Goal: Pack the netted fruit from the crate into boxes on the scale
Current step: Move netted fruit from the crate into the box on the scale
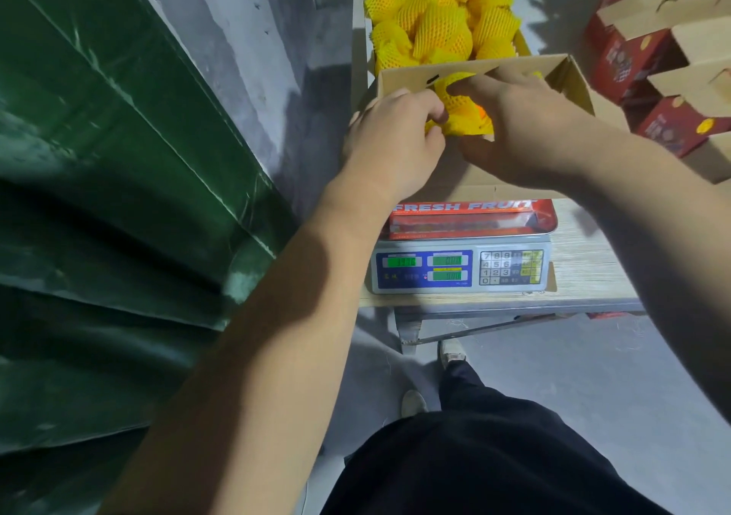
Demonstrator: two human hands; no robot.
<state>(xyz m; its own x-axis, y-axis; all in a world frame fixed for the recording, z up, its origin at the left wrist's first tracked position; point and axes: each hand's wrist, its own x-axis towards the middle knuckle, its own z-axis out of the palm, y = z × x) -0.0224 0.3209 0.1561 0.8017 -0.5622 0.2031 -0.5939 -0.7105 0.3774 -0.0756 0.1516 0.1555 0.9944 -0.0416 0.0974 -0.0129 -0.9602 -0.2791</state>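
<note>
An open cardboard box (466, 214) with a red "FRESH FRUIT" front stands on the electronic scale (461, 271). Both hands are inside it. My left hand (391, 139) pinches the edge of a yellow-netted fruit (461, 107) at the box's left side. My right hand (526, 127) curls over the same fruit from the right, its fingers on top of the netting. Behind the box, the crate (358, 51) is heaped with several more yellow-netted fruit (439, 20). The box floor is mostly hidden by my hands.
The scale sits on a small wooden table (585, 269) with a metal frame. Several red and cardboard boxes (668, 63) are stacked at the right. A dark green tarpaulin (110, 198) fills the left. My legs and shoes stand on the grey floor below.
</note>
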